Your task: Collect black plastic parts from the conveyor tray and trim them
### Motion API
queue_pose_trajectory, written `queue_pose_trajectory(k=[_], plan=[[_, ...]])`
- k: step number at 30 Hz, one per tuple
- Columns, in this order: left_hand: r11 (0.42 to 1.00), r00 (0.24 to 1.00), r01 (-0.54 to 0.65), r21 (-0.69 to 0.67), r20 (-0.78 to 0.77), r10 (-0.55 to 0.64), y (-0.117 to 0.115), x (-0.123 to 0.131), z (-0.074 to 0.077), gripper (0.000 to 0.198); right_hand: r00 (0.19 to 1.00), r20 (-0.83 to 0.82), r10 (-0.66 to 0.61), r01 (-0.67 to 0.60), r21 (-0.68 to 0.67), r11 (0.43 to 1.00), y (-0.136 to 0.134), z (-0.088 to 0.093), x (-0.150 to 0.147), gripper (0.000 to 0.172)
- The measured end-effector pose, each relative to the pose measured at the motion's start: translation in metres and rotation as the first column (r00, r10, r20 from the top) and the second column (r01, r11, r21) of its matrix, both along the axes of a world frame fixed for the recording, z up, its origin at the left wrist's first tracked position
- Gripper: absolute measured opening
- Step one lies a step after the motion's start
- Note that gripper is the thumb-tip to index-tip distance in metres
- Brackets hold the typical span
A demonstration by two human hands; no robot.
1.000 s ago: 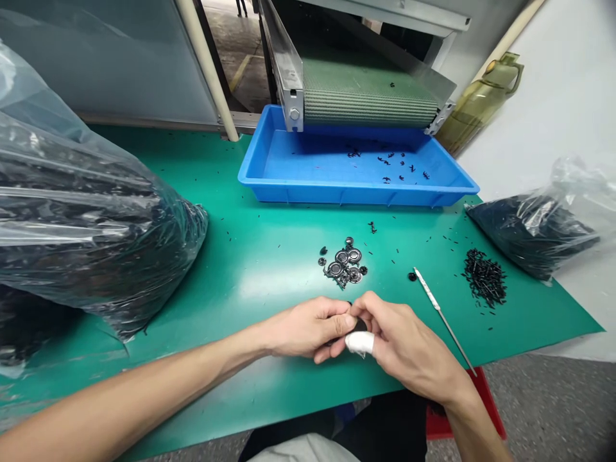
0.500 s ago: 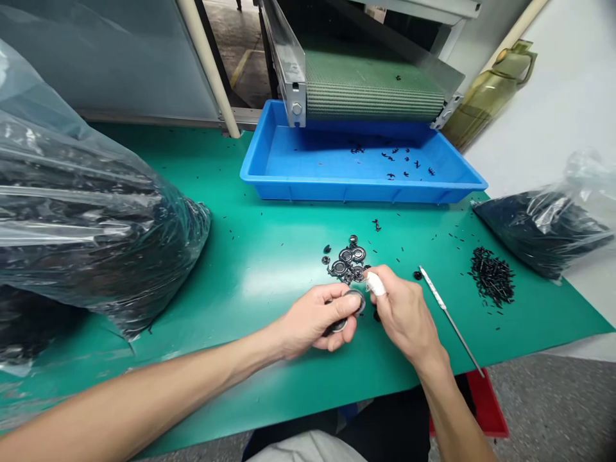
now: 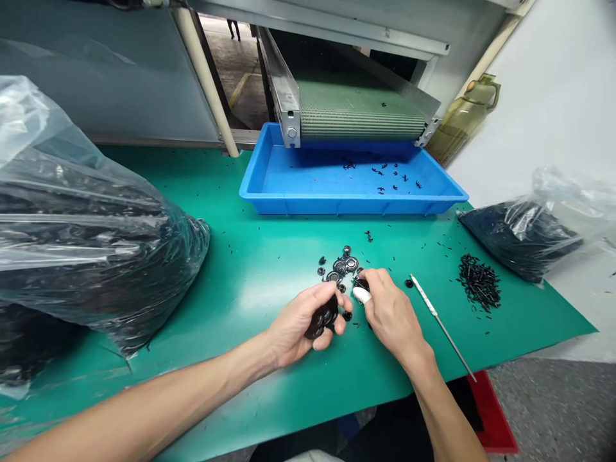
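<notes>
In my left hand point(image 3: 299, 324) rests a black plastic part with round lobes point(image 3: 321, 319), the fingers curled around it above the green table. My right hand point(image 3: 392, 317), with white tape point(image 3: 362, 294) on one finger, pinches a dark round part point(image 3: 360, 282) at the edge of a small pile. That pile holds several black round parts with ringed faces point(image 3: 351, 264). Just right of my left fingertips lies a small black round piece point(image 3: 347, 316). Another small black round piece point(image 3: 409, 283) is to the right of my right hand.
A blue tray point(image 3: 298, 205) with scattered black bits stands under the green conveyor belt point(image 3: 360, 122). A large plastic bag point(image 3: 96, 237) fills the left side. At right are a thin white-handled tool point(image 3: 423, 295), a heap of black pins point(image 3: 479, 282) and a smaller bag point(image 3: 522, 237).
My left hand has turned and opened somewhat, showing the lobed part's dark side. My right hand has moved to the pile's edge and has a dark part at its fingertips. The view has shifted slightly.
</notes>
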State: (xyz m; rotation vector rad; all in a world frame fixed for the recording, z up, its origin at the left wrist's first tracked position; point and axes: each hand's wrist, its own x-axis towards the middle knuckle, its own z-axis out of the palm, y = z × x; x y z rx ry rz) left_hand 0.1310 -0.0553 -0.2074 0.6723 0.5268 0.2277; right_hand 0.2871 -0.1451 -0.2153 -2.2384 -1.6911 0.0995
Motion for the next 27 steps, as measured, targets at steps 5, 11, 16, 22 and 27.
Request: queue_pose_trajectory(k=[5, 11, 16, 22, 27], plan=[[0.996, 0.995, 0.050, 0.079, -0.086, -0.043, -0.005, 0.001, 0.003, 0.026, 0.992, -0.122, 0.044, -0.031, 0.108, 0.994, -0.007, 0.003, 0.007, 0.038], [0.969, 0.985, 0.137, 0.206, -0.131, -0.112, -0.012, 0.003, 0.001, 0.033, 0.736, -0.675, 0.048, 0.074, 0.151, 0.986, -0.013, 0.014, -0.001, 0.025], [0.975, 0.986, 0.124, 0.185, -0.136, -0.099, -0.010, 0.004, 0.003, 0.032, 0.643, -0.764, 0.056, 0.029, 0.097, 0.995, -0.012, 0.009, -0.010, 0.020], [0.976, 0.978, 0.145, 0.164, -0.171, -0.117, -0.010, 0.003, 0.003, 0.033, 0.667, -0.745, 0.010, -0.029, -0.012, 1.000, -0.010, 0.013, -0.008, 0.019], [0.975, 0.975, 0.153, 0.163, -0.187, -0.121, -0.010, 0.002, 0.003, 0.035, 0.747, -0.662, 0.054, -0.067, 0.005, 0.998, -0.010, 0.017, -0.006, 0.022]])
